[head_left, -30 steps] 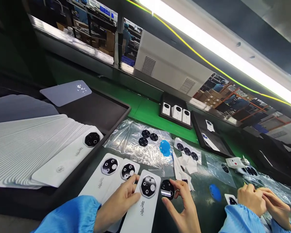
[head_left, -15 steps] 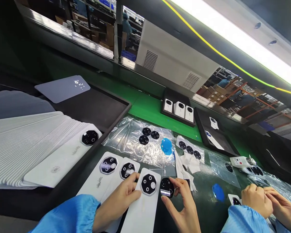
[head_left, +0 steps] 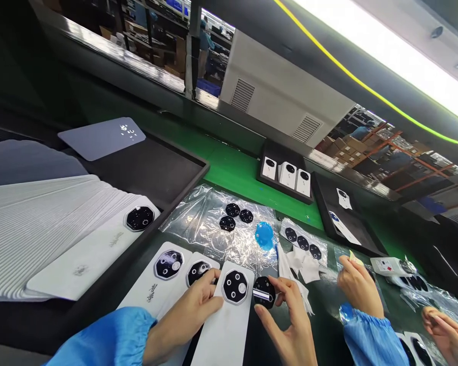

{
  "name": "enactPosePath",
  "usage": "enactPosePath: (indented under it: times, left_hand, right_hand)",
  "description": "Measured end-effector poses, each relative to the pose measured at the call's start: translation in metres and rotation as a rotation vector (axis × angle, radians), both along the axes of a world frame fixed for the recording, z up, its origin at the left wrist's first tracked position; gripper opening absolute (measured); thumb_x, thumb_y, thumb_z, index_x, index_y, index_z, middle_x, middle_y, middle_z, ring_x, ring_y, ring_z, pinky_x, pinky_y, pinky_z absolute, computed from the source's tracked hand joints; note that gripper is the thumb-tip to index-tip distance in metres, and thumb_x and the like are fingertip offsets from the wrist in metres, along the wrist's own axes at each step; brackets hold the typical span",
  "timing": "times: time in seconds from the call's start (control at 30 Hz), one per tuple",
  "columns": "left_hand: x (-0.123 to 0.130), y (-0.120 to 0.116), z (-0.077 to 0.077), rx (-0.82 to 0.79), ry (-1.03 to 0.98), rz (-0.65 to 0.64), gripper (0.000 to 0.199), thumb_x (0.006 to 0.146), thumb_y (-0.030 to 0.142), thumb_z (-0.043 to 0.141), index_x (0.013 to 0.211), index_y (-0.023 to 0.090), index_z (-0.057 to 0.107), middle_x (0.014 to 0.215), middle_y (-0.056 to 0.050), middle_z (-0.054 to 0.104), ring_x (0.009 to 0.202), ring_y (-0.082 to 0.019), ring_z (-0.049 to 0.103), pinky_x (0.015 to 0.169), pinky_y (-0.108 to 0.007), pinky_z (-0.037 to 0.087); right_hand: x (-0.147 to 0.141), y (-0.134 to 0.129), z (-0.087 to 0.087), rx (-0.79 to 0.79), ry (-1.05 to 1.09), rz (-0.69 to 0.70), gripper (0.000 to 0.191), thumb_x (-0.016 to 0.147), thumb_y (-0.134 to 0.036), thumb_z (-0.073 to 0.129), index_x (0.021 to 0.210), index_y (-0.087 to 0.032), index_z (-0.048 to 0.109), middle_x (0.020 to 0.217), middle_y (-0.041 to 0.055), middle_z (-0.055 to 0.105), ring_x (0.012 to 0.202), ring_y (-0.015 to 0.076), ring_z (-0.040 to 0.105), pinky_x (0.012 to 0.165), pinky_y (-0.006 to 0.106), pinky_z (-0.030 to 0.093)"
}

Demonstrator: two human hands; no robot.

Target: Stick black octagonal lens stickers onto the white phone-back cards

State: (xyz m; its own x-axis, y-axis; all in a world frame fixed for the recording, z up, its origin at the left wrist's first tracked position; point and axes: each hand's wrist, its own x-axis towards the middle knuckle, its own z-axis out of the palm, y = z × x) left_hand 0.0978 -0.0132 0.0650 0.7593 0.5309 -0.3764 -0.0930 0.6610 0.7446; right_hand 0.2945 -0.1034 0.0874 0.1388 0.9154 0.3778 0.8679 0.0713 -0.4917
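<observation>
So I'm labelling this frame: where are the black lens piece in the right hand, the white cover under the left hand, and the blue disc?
black lens piece [head_left: 263, 293], head view, its shiny centre.
white cover [head_left: 223, 330], head view, its bare middle.
blue disc [head_left: 264, 235], head view, its centre.

Stacked covers [head_left: 41, 229] in tray [head_left: 175, 173] at frame left; three covers [head_left: 198, 300] on desk [head_left: 328, 325] at lower centre; lens rings [head_left: 236, 216] on film [head_left: 213, 223] behind.
</observation>
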Motion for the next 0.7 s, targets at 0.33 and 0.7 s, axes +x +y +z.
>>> enactPosePath:
  times: [0.33, 0.7]
  left_hand:
    - [0.0013, 0.0015, -0.0030, -0.012, 0.005, 0.009, 0.042, 0.078, 0.032, 0.062, 0.115, 0.020, 0.045, 0.085, -0.001, 0.070, 0.072, -0.019, 0.068, 0.065, -0.027, 0.048]
    - [0.0017, 0.0017, -0.0021, -0.005, 0.009, 0.016, 0.041, 0.079, 0.031, 0.062, 0.115, 0.020, 0.046, 0.084, -0.001, 0.070, 0.071, -0.017, 0.067, 0.064, -0.025, 0.048]
  right_hand:
    - [-0.0015, 0.0098, 0.0009, 0.065, 0.009, 0.011, 0.031, 0.087, -0.036, 0.062, 0.116, -0.027, 0.056, 0.088, 0.0018, 0.056, 0.064, 0.0139, 0.057, 0.062, 0.026, 0.053]
    - [-0.0019, 0.0081, -0.0020, 0.045, 0.004, 0.014, 0.031, 0.086, -0.036, 0.062, 0.116, -0.027, 0.056, 0.087, 0.0020, 0.056, 0.063, 0.0150, 0.056, 0.062, 0.028, 0.053]
